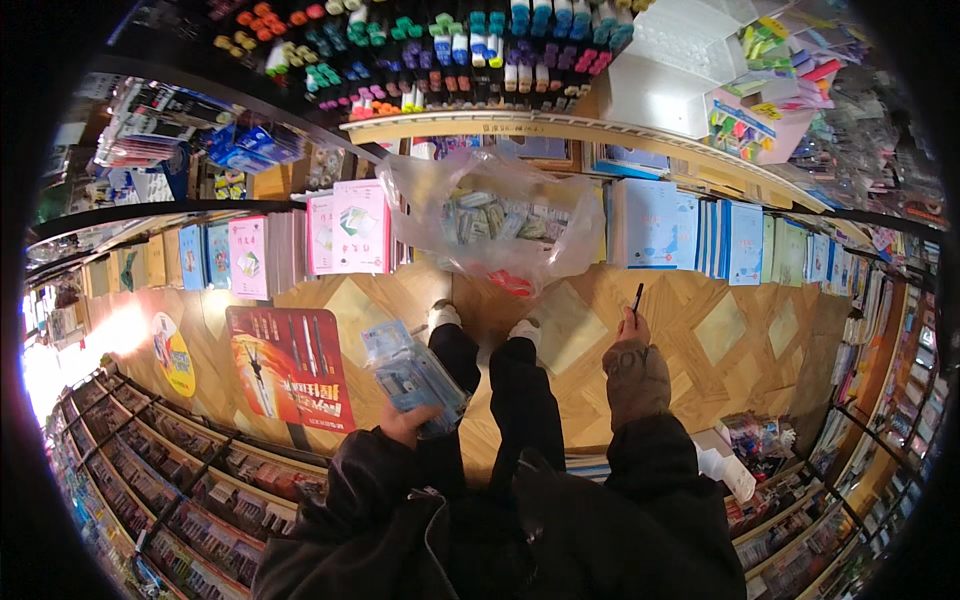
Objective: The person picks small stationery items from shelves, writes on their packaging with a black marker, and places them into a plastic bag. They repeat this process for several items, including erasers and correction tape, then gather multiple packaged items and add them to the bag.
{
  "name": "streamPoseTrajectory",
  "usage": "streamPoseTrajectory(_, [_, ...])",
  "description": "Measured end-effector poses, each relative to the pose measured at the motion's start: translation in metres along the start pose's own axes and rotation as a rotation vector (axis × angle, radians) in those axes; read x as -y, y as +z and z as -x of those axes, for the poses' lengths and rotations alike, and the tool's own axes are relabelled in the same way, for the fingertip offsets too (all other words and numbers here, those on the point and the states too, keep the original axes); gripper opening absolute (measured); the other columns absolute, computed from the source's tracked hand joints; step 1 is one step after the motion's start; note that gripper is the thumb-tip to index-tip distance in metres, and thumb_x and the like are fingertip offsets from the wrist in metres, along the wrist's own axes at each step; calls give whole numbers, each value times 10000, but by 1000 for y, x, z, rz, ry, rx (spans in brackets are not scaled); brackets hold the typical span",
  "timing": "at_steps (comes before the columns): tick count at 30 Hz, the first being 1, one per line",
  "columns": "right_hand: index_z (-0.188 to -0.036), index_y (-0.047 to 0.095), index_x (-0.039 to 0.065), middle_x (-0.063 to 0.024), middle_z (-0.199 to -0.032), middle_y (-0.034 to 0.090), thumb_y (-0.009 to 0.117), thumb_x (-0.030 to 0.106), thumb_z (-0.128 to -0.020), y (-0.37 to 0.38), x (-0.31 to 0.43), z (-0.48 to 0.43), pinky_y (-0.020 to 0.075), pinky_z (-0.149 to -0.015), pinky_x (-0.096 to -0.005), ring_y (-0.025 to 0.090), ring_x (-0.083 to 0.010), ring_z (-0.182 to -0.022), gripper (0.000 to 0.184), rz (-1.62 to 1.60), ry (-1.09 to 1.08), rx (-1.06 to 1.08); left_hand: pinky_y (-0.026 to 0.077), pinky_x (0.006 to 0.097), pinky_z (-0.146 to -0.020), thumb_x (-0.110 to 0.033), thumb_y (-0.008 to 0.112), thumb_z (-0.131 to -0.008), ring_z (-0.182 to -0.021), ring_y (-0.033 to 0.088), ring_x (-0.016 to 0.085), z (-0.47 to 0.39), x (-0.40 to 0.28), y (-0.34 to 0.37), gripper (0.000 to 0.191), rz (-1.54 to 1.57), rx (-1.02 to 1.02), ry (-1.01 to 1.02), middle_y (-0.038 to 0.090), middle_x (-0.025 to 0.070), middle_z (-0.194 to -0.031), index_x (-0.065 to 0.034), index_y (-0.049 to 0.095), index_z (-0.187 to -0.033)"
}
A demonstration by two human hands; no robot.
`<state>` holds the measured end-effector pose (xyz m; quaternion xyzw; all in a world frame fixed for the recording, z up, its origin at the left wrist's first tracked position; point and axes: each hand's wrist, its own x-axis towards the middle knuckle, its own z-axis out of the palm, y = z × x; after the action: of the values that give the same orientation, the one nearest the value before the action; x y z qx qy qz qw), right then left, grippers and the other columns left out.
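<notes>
My left hand [409,424] is closed around a stack of flat blister-type packages [416,375] in clear plastic with blue cards. In my right hand [634,328] a slim dark pen or marker [638,297] points up and away from me, over the floor. Ahead of both hands a translucent plastic bag [420,217] lies wide at its mouth, in front of the shelf. Many small wrapped items [510,217] show inside it; their exact kind cannot be told.
Rows of notebooks [360,229] flank the bag. Above them a rack of coloured markers [450,49] juts out behind a pale shelf edge [525,120]. A red poster [285,367] lies on the floor at left. Goods shelves [187,480] stand behind me on the left.
</notes>
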<state>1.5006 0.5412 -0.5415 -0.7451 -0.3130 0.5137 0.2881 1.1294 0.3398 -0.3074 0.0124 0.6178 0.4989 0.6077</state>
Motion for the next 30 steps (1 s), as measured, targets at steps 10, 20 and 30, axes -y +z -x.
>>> streamPoseTrajectory(10, [-898,525,92,-7,-779,408,540,431,-877,7,-40,-187,374,-639,-333,410,-140,-732,340,-351,34,-214,478,338,-806,14,653,-612,-907,602,227,-119,51,-14,486,32,82,93,628,90,-990,-1,548,-1087])
streamPoseTrajectory(20, [-992,534,47,-113,-1017,460,526,328,-904,34,-34,-320,375,-822,-397,439,-238,-965,295,187,-364,-246,455,387,-881,-31,686,-680,-1015,574,257,-236,54,-60,590,-195,155,660,579,141,-1115,3,449,-1219])
streamPoseTrajectory(30, [-1035,547,-13,-211,-1191,524,456,144,-944,54,61,-85,436,-929,-433,515,-319,-1103,202,-46,-1289,-293,524,397,-827,-200,725,-635,-918,640,308,-230,10,-17,1078,53,511,800,603,223,-1039,130,12,-1374])
